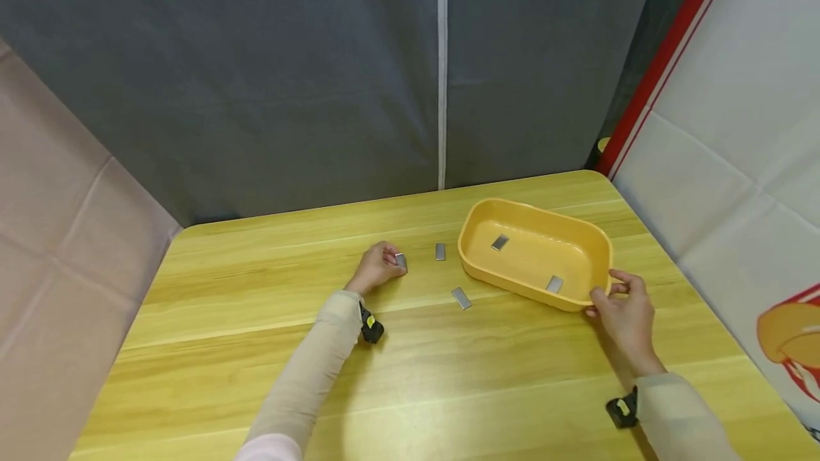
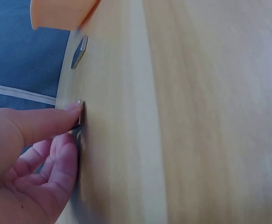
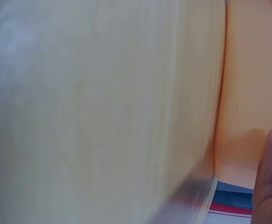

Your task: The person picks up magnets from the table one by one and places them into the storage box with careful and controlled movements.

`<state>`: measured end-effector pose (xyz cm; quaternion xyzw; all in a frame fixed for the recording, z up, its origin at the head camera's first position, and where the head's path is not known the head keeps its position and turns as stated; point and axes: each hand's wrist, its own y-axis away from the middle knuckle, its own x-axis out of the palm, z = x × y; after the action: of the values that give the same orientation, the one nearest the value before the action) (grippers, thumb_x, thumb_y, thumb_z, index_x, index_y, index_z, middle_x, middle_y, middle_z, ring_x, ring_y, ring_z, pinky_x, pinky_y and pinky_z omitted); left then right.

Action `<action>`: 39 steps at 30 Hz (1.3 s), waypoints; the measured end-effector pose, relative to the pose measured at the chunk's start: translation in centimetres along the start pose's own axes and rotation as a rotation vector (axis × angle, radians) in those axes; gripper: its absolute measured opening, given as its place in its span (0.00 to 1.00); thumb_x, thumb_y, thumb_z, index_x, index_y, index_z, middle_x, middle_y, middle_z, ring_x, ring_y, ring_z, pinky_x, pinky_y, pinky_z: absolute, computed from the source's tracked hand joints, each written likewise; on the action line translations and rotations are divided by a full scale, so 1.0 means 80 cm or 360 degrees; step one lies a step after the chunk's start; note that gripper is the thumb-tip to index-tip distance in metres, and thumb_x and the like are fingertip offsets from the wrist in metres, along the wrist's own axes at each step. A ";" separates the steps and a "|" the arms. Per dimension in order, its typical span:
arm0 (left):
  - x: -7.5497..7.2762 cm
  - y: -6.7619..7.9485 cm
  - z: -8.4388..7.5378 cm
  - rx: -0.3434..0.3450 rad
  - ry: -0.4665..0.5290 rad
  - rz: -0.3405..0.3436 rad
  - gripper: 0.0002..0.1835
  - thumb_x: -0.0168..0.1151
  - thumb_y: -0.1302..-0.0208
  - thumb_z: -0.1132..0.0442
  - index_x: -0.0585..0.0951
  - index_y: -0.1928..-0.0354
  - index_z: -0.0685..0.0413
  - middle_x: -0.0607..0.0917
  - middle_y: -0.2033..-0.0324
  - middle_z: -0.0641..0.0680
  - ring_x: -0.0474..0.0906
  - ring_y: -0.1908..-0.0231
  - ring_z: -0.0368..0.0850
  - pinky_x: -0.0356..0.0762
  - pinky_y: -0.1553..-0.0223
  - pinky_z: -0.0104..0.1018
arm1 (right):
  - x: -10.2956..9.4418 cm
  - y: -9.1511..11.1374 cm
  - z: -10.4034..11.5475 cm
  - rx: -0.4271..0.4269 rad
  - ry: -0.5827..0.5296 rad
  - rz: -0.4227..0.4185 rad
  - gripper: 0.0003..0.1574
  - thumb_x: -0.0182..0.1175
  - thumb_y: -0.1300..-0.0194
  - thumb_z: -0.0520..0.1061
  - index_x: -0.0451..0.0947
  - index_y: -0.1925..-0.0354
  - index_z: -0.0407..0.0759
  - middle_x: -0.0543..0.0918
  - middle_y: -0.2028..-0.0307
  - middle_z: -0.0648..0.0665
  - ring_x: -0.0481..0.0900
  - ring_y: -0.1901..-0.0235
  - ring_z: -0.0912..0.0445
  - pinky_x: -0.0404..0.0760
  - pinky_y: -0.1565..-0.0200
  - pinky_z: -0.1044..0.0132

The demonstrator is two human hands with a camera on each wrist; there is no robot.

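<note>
Two metal plates [image 1: 500,242] lie inside the yellow tray [image 1: 528,262]; right hand [image 1: 626,319] pinches its rim; left of it, left hand [image 1: 376,266] pinches another plate [image 1: 401,261].

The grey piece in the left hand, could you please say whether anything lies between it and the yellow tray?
Yes: another grey piece lies on the table between the left hand and the yellow tray. It looks low, so lifting over it should probably suffice.
</note>
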<state>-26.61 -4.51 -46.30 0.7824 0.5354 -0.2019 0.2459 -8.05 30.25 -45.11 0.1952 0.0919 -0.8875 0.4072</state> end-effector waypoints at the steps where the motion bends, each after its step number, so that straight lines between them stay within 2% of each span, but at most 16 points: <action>1: -0.001 0.000 0.001 -0.0019 0.0015 -0.0006 0.17 0.68 0.55 0.69 0.73 0.63 0.63 0.75 0.73 0.54 0.70 0.73 0.43 0.68 0.72 0.30 | 0.000 0.000 0.000 0.0004 -0.0004 0.0002 0.29 0.50 0.46 0.34 0.59 0.45 0.32 0.64 0.65 0.42 0.73 0.86 0.69 0.76 0.82 0.71; 4: -0.002 0.000 0.004 -0.0069 0.0047 -0.0018 0.14 0.68 0.53 0.67 0.73 0.66 0.62 0.74 0.75 0.52 0.68 0.75 0.42 0.66 0.74 0.29 | 0.001 0.001 0.000 0.0003 -0.0012 0.0002 0.28 0.50 0.46 0.34 0.59 0.45 0.32 0.64 0.66 0.43 0.73 0.86 0.69 0.76 0.82 0.71; 8: -0.002 -0.001 0.007 -0.0073 0.0059 -0.0039 0.12 0.68 0.52 0.66 0.74 0.68 0.62 0.75 0.75 0.52 0.68 0.75 0.41 0.65 0.75 0.28 | 0.002 0.001 0.001 -0.0010 -0.0007 -0.0008 0.28 0.50 0.46 0.34 0.59 0.45 0.32 0.65 0.66 0.43 0.72 0.87 0.69 0.75 0.83 0.71; 15: -0.002 -0.002 0.012 -0.0060 0.0171 -0.0026 0.13 0.64 0.50 0.70 0.78 0.60 0.68 0.81 0.69 0.58 0.75 0.69 0.44 0.72 0.67 0.30 | 0.002 0.004 0.003 -0.0003 0.0000 -0.0003 0.28 0.50 0.46 0.34 0.59 0.46 0.32 0.65 0.67 0.42 0.72 0.87 0.68 0.75 0.83 0.72; 20: -0.001 -0.002 0.010 -0.0042 0.0207 -0.0016 0.11 0.62 0.47 0.69 0.79 0.61 0.67 0.81 0.67 0.59 0.76 0.67 0.45 0.73 0.65 0.31 | 0.001 0.004 0.003 -0.0012 0.0024 -0.0012 0.27 0.50 0.46 0.34 0.60 0.46 0.32 0.65 0.67 0.42 0.72 0.87 0.69 0.74 0.84 0.72; 28: 0.004 -0.004 0.005 -0.0017 0.0203 -0.0035 0.10 0.60 0.45 0.67 0.80 0.63 0.67 0.81 0.66 0.59 0.74 0.69 0.43 0.72 0.68 0.30 | -0.001 0.005 0.005 -0.0022 0.0043 -0.0018 0.27 0.50 0.46 0.35 0.60 0.46 0.32 0.65 0.67 0.42 0.72 0.87 0.68 0.74 0.84 0.72; 39: 0.011 -0.005 0.006 -0.0082 0.0378 -0.0014 0.10 0.55 0.43 0.71 0.77 0.61 0.71 0.79 0.66 0.62 0.75 0.71 0.43 0.75 0.69 0.31 | -0.001 0.004 0.005 -0.0030 0.0029 -0.0004 0.27 0.50 0.45 0.35 0.60 0.46 0.32 0.65 0.67 0.42 0.72 0.87 0.69 0.74 0.84 0.72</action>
<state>-26.68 -4.00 -47.27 0.7919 0.5692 -0.0949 0.1998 -7.85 29.97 -44.67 0.1995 0.1042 -0.8853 0.4070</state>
